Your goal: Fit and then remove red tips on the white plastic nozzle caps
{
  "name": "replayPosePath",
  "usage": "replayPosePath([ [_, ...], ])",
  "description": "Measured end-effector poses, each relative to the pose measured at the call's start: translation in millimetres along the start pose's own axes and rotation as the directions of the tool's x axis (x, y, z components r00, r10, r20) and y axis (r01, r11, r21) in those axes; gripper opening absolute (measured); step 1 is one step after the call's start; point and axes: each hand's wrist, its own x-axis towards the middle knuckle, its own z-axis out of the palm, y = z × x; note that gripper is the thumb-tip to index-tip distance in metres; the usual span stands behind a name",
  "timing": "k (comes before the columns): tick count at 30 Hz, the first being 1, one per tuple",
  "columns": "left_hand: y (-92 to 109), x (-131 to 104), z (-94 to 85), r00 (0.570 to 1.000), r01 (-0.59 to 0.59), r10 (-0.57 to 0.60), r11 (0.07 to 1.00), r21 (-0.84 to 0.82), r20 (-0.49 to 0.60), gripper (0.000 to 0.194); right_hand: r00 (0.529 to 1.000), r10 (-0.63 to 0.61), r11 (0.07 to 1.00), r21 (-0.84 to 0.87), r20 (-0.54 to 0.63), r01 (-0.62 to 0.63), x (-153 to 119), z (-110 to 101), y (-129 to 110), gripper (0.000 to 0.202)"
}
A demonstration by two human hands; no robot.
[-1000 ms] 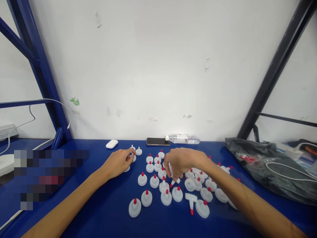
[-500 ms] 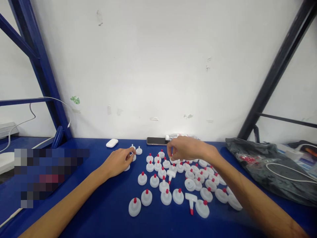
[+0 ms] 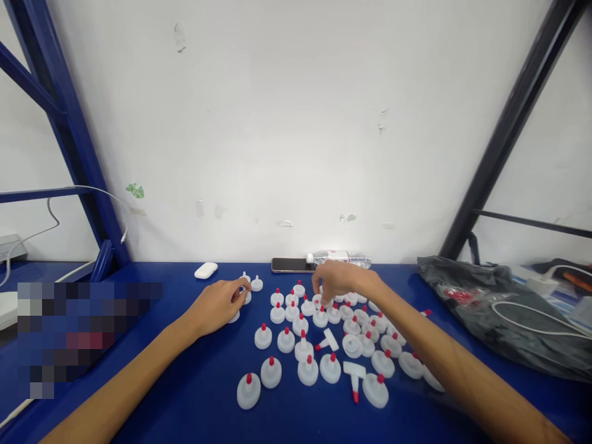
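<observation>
My left hand (image 3: 218,303) rests at the left on the blue table. Its thumb and index finger close around the nozzle of a white cap (image 3: 247,298). Just behind stands another white nozzle cap (image 3: 257,284), without a red tip. My right hand (image 3: 337,279) reaches over a spread of white nozzle caps with red tips, its bent fingers down at a cap (image 3: 326,302) whose top they hide. Most of the red-tipped caps (image 3: 330,368) stand upright. Two T-shaped white pieces with red ends, one of them (image 3: 354,377) near the front, lie on the table.
Along the wall lie a phone (image 3: 292,265) and a clear plastic bottle (image 3: 340,256). A white case (image 3: 206,270) sits at the back left. At right are a dark plastic bag (image 3: 490,320) and a white cable. Blue rack posts (image 3: 83,135) frame the left.
The T-shaped piece among the middle caps has turned, its red end now pointing left. My right hand has dropped slightly toward the caps. My left hand stays at its cap.
</observation>
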Motion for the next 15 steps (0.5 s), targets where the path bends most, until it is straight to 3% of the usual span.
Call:
replayPosePath([
  [6,2.0,-1.3,-1.0,1.0,-0.003,0.003,1.0,-0.008,-0.015,0.033,0.999,-0.036,0.996,0.087,0.007,0.035,-1.5,-1.6,2.8,0.024],
  [10,3.3,-2.4,-2.9,1.0,-0.009,0.008,1.0,-0.022,-0.022,0.03,0.994,0.108,0.993,0.055,0.022,-0.109,-7.0,-5.4,7.4,0.017],
  [15,4.3,-2.6,-3.9,1.0,-0.008,0.007,1.0,-0.027,-0.02,0.031,0.952,0.228,0.969,0.048,0.203,-0.243,0.6,-3.4,20.8,0.011],
])
